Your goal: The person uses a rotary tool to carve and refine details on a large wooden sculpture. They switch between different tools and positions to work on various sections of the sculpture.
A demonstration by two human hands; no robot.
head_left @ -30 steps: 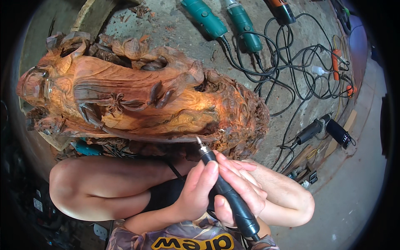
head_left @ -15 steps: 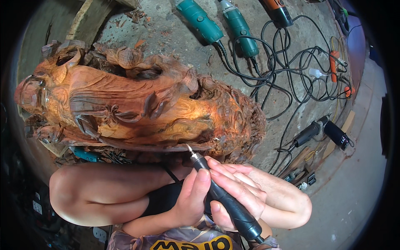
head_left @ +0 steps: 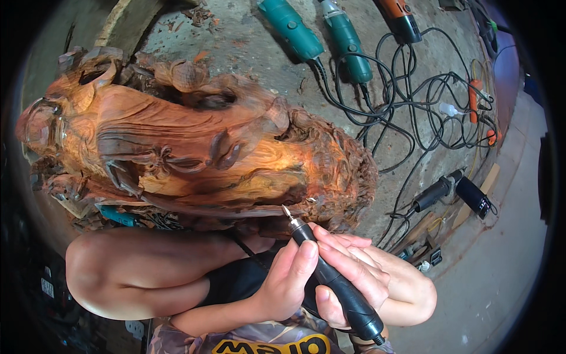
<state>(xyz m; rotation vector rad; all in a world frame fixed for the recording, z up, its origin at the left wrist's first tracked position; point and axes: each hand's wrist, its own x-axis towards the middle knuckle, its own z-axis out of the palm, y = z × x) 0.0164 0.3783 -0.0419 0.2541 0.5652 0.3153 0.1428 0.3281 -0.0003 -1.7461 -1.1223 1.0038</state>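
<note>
A large reddish-brown wood carving (head_left: pixel 188 141) with draped folds lies lengthwise in front of me. Both of my hands hold a black rotary carving handpiece (head_left: pixel 348 292) slanting up and left from my lap. Its pointed metal bit (head_left: pixel 286 211) is at the carving's near edge, right of the middle; whether it touches the wood I cannot tell. My left hand (head_left: pixel 288 280) presses its thumb along the handpiece's left side, its other fingers mostly hidden. My right hand (head_left: pixel 356 268) wraps round the body from the right, fingers lying over it and thumb below.
Two green power tools (head_left: pixel 292 29) and an orange-black one (head_left: pixel 401 20) lie beyond the carving. Tangled black cords (head_left: pixel 407 112) spread across the concrete floor at right. A dark grey power tool (head_left: pixel 433 193) and a phone-like black device (head_left: pixel 473 196) lie farther right. My bent legs (head_left: pixel 135 271) flank the handpiece.
Both hands and the handpiece have moved a little to the right, the bit shifting along the carving's near edge. The whole view has shifted slightly. The grip looks the same.
</note>
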